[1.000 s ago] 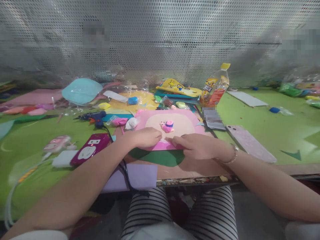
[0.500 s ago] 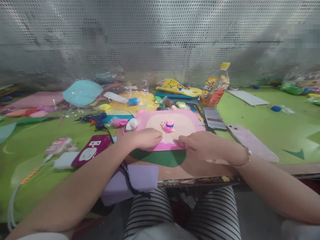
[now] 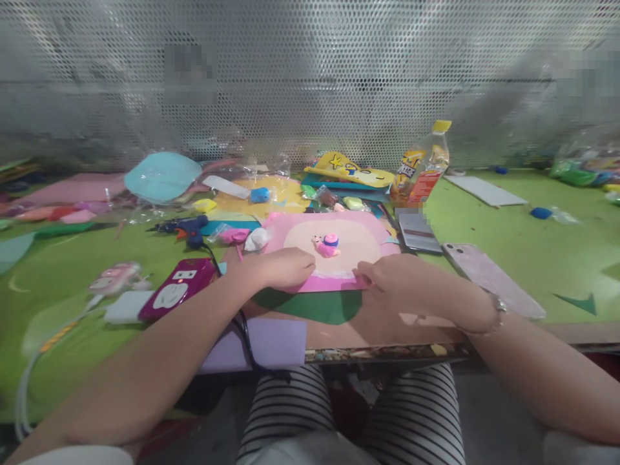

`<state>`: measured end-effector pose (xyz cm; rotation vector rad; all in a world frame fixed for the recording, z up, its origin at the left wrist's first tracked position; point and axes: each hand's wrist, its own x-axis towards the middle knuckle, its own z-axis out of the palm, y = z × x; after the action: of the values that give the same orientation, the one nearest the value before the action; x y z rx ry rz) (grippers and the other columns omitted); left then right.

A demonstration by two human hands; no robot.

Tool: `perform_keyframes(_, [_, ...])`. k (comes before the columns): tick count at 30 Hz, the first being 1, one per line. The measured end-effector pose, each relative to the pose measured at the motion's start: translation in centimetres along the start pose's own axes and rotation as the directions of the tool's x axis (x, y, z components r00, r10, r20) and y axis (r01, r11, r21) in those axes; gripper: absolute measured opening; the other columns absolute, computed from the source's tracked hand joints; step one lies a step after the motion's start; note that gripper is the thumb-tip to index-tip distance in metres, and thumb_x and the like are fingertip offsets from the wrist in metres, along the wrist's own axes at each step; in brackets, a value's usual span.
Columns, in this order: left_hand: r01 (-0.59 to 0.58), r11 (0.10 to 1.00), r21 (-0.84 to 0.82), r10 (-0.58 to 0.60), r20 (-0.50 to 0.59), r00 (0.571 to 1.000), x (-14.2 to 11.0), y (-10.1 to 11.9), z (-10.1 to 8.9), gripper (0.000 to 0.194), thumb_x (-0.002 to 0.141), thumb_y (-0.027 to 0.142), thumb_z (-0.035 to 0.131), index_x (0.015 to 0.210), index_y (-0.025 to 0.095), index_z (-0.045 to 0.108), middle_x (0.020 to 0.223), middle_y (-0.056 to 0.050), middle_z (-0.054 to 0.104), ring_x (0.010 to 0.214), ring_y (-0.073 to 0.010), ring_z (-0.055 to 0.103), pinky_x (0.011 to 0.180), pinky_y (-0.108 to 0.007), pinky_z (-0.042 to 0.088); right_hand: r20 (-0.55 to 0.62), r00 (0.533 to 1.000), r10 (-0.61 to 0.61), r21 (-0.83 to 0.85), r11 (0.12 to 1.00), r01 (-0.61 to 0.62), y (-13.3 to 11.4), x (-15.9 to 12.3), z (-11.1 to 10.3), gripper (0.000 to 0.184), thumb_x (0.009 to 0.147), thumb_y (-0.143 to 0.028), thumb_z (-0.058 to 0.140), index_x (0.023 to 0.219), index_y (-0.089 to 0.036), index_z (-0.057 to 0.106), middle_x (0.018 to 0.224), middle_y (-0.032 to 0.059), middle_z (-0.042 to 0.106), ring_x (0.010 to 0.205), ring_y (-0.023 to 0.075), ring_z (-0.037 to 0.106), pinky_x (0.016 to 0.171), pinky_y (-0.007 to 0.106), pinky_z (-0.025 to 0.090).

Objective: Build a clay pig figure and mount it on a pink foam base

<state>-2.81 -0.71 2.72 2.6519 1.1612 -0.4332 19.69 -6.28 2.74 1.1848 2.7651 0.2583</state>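
A pink sheet with a beige rounded panel lies in front of me. On the panel sits a small pink clay snail with a blue-and-pink shell. Along the panel's lower edge runs a thin strip of white clay. My left hand rests on the sheet's lower left, fingers curled closed at the strip's left end; whatever is in them is hidden. At the strip's right end, my right hand has thumb and forefinger pinched on the white clay.
Left of the sheet are a glue gun, a purple power strip with a cord, and bagged white clay. Two phones lie to the right. A drink bottle stands behind, near a perforated metal screen.
My right hand has slid to the right along the sheet's lower part, and its forefinger has drawn in. More of the white strip shows between my hands. My left hand has stayed put.
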Motion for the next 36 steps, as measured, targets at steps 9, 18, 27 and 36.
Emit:
perform_keyframes(9, [-0.033, 0.999, 0.03, 0.034, -0.015, 0.999, 0.1, -0.1, 0.2, 0.035, 0.091, 0.024, 0.028, 0.089, 0.013, 0.061, 0.092, -0.011, 0.064, 0.079, -0.0182, 0.058, 0.068, -0.028, 0.04, -0.04, 0.997, -0.068, 0.156, 0.985, 0.074, 1.1, 1.2, -0.2, 0.024, 0.083, -0.013, 0.038, 0.102, -0.016, 0.052, 0.074, 0.0052, 0.062, 0.058, 0.0129, 0.048, 0.052, 0.026, 0.021])
perform_keyframes(18, [-0.032, 0.997, 0.075, 0.033, -0.012, 0.999, 0.1, 0.2, 0.1, 0.034, 0.09, 0.02, 0.03, 0.093, 0.011, 0.062, 0.096, -0.015, 0.065, 0.083, -0.0213, 0.06, 0.069, -0.029, 0.041, -0.005, 0.99, -0.141, 0.163, 0.977, 0.14, -0.7, 1.5, 0.3, 0.036, 0.083, -0.014, 0.037, 0.117, -0.013, 0.051, 0.072, 0.0065, 0.062, 0.061, 0.0165, 0.053, 0.055, 0.027, 0.024])
perform_keyframes(27, [-0.027, 0.994, 0.103, 0.029, -0.022, 0.999, 0.5, 0.0, 0.6, 0.033, 0.088, 0.021, 0.033, 0.092, 0.01, 0.064, 0.096, -0.017, 0.066, 0.082, -0.023, 0.061, 0.069, -0.03, 0.043, -0.058, 0.972, -0.228, 0.205, 0.95, 0.235, -0.6, 1.9, 1.4, 0.054, 0.087, -0.021, 0.034, 0.139, -0.009, 0.032, 0.09, 0.0119, 0.066, 0.072, 0.0196, 0.057, 0.063, 0.03, 0.033])
perform_keyframes(36, [-0.072, 0.994, 0.086, 0.075, -0.036, 0.997, 0.8, -1.0, 1.1, 0.035, 0.088, 0.021, 0.03, 0.091, 0.011, 0.063, 0.094, -0.015, 0.066, 0.079, -0.0209, 0.06, 0.068, -0.029, 0.042, -0.091, 0.963, -0.253, 0.39, 0.881, 0.268, 0.3, 2.3, 1.6, 0.044, 0.093, -0.027, 0.026, 0.133, -0.01, 0.036, 0.101, 0.0132, 0.063, 0.077, 0.0191, 0.055, 0.069, 0.031, 0.037])
